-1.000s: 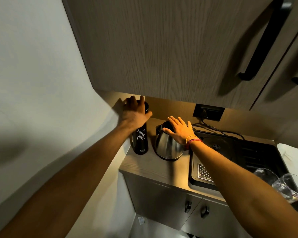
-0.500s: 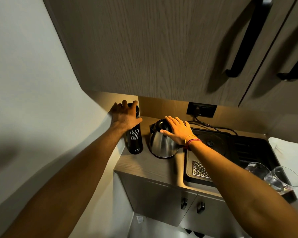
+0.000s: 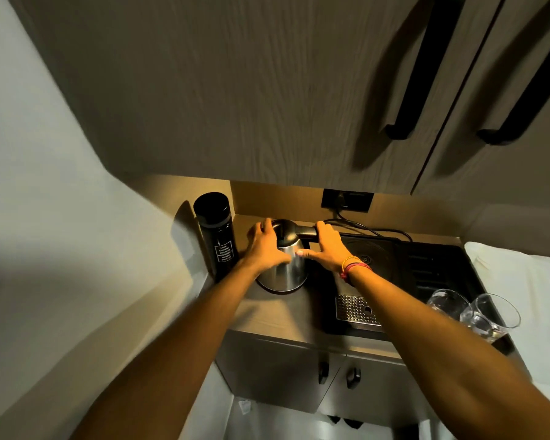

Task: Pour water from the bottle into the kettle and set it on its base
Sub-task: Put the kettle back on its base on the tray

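Observation:
A steel kettle (image 3: 288,273) with a black lid and handle stands on the wooden counter (image 3: 277,315), on a dark round base (image 3: 278,291). My left hand (image 3: 262,247) grips the kettle's top left side, fingers curled over the lid. My right hand (image 3: 327,249) lies over the black handle on the right, thumb pressed against the steel body. A tall black bottle (image 3: 217,236) with white label text stands upright and capped at the kettle's left, against the wall, with no hand on it.
A black tray (image 3: 404,265) with a metal drip grate (image 3: 354,309) sits right of the kettle, two glasses (image 3: 472,309) at its front right. A wall socket (image 3: 346,201) with a cable is behind. Upper cabinets (image 3: 267,90) hang low overhead; the wall closes the left side.
My left hand has let go of the bottle's top and moved right onto the kettle. My right hand has shifted from the lid to the handle.

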A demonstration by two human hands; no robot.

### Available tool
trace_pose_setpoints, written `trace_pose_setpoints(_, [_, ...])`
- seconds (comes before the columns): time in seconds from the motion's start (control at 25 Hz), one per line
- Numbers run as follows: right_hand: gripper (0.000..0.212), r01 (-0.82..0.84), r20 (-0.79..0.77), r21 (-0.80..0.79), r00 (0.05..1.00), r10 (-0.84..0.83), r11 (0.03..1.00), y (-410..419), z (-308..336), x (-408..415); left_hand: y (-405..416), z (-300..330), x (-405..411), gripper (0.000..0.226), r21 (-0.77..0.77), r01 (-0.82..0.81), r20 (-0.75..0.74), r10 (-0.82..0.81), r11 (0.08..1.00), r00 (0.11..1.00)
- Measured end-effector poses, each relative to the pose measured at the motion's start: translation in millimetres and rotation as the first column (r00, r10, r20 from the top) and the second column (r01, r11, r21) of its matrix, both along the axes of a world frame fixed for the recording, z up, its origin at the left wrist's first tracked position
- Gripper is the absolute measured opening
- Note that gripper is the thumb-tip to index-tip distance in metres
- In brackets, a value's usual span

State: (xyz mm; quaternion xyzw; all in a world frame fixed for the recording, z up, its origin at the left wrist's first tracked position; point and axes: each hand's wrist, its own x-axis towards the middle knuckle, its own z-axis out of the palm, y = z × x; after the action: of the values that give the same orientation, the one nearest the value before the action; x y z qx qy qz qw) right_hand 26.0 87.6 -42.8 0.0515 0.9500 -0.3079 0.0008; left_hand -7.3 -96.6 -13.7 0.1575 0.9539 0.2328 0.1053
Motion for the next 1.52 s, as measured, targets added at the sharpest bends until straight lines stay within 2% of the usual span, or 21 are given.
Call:
trace_pose_setpoints(0.08, [0.052, 0.027, -0.017, -0.129, 0.999, -0.03, 0.991, 6.4, -5.2, -1.4, 5.9, -17.6, -5.9, 0.133, -0.106, 0.009, -0.014, -0.01, 0.994, 1.0])
trace_pose_setpoints(0.24, [0.034, 0.014, -0.085, -0.136, 0.996, -0.026, 0.991, 4.4, -6.1, -5.9, 12.4, -13.4, -20.9, 0.135, -0.275, 0.017, -0.164, -0.065, 0.961, 0.984])
trace_pose_setpoints(0.48, [0.03, 0.033, -0.182, -0.166, 0.981, -0.063, 0.986, 21.0, 5.9, 1.7, 20.4, 3.4, -20.2, 0.127, -0.239, 0.046, -0.228, -0.102, 0.97, 0.968])
trace_pose_setpoints(0.64, [0.027, 0.047, -0.273, -0.169, 0.957, -0.093, 0.985, 63.0, 34.2, 15.4, 56.1, 31.6, -15.8, 0.117, -0.144, 0.125, -0.271, -0.161, 0.982, 0.949])
trace_pose_setpoints(0.76, [0.027, 0.099, -0.284, -0.148, 0.949, -0.138, 0.984, 104.1, 47.5, 26.9, 92.0, 41.8, -3.6, 0.115, -0.091, 0.187, -0.297, -0.205, 0.978, 0.933])
trace_pose_setpoints(1.04, [0.023, 0.246, -0.234, -0.19, 0.929, -0.288, 0.95, 189.6, 29.8, 69.0, 174.8, 33.1, 26.8, 0.109, -0.154, 0.323, -0.335, -0.357, 0.934, 0.872])
trace_pose_setpoints(1.2, [0.023, 0.21, -0.171, -0.213, 0.953, -0.248, 0.954, 207.3, 25.8, 72.8, 197.5, 33.4, 30.3, 0.113, -0.289, 0.293, -0.323, -0.381, 0.911, 0.866])
trace_pose_setpoints(1.4, [0.025, 0.152, -0.123, -0.221, 0.975, -0.183, 0.963, 212.9, 27.7, 68.2, 199.4, 30.3, 29.5, 0.114, -0.33, 0.274, -0.334, -0.383, 0.903, 0.861])
trace_pose_setpoints(1.52, [0.025, 0.173, -0.131, -0.207, 0.97, -0.203, 0.963, 211.1, 26.5, 70.7, 199.7, 31.5, 28.5, 0.11, -0.314, 0.309, -0.328, -0.408, 0.898, 0.852])
